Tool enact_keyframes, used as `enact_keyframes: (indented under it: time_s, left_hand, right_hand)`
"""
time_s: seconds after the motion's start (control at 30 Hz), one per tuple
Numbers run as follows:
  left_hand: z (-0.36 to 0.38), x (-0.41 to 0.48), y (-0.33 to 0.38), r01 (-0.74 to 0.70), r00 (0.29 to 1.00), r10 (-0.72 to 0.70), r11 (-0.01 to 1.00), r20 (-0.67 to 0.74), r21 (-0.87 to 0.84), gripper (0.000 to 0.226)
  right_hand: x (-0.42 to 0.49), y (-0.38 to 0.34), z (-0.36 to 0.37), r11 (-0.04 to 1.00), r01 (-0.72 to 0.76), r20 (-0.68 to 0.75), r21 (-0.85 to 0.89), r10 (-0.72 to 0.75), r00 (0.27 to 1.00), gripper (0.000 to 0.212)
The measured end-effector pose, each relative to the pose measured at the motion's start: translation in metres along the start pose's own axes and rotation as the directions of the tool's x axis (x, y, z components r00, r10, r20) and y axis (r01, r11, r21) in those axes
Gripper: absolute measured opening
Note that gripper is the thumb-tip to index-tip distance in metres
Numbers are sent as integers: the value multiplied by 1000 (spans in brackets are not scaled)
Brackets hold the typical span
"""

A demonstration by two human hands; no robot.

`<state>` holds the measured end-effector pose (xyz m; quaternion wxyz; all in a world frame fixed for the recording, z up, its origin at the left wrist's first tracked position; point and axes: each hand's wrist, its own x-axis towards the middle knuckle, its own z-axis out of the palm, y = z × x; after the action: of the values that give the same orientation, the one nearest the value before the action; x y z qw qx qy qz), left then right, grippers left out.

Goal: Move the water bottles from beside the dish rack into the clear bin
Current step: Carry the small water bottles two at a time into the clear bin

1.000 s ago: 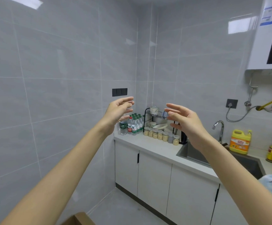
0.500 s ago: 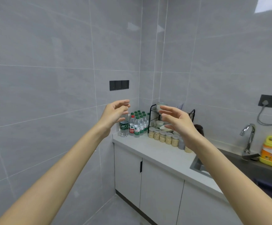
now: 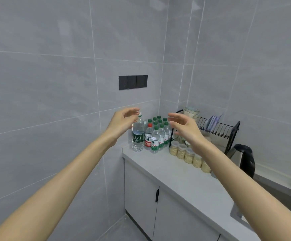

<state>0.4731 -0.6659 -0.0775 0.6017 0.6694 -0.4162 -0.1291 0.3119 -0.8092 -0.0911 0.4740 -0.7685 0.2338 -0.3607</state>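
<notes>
- The desk point(image 3: 176, 180): the water bottles point(image 3: 156, 136) stand packed in its far left corner, against the wall and just left of the dish rack point(image 3: 233, 136). A bottle tipped forward could, I think, roll across the bare top and off the front edge.
- The dish rack sits close to the right hand point(image 3: 188, 131). A wide reach risks snagging its wire frame and rattling the bowls on top.
- The bottles themselves are tightly clustered and touching. Pulling one out of the middle would likely drag or topple its neighbours.
- The tall bottle point(image 3: 138, 134) at the left front looks the easiest to upset, being narrow and high. The left hand point(image 3: 122, 121) hovers by its cap, and I cannot tell whether they touch.
- The jars point(image 3: 182, 152) line up under the right forearm, where a dropped wrist could sweep them.
- Both hands are empty, with fingers spread and loosely curved. Grabbing several bottles at once may let one slip.
- The clear bin is nowhere in sight from here, so the carry may be awkward.
</notes>
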Motion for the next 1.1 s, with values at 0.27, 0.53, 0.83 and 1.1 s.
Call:
enact_keyframes:
  time_s: [0.27, 0.53, 0.83, 1.1]
  left_hand:
    - [19, 130, -87, -7, 998, 4, 998, 55, 59, 37]
    - [40, 256, -170, -25, 981, -16, 979, 195, 204, 43]
    - [88, 351, -269, 5, 937, -113, 950, 331, 311, 53]
    - [137, 403, -342, -8, 931, -138, 917, 337, 399, 61]
  right_hand:
    - [125, 77, 33, 993, -20, -6, -120, 19, 1000, 34]
    - [233, 158, 62, 949, -95, 28, -300, 108, 994, 36]
    - [340, 260, 85, 823, -148, 84, -548, 230, 970, 48]
    - [400, 350, 97, 783, -69, 181, -618, 227, 957, 49]
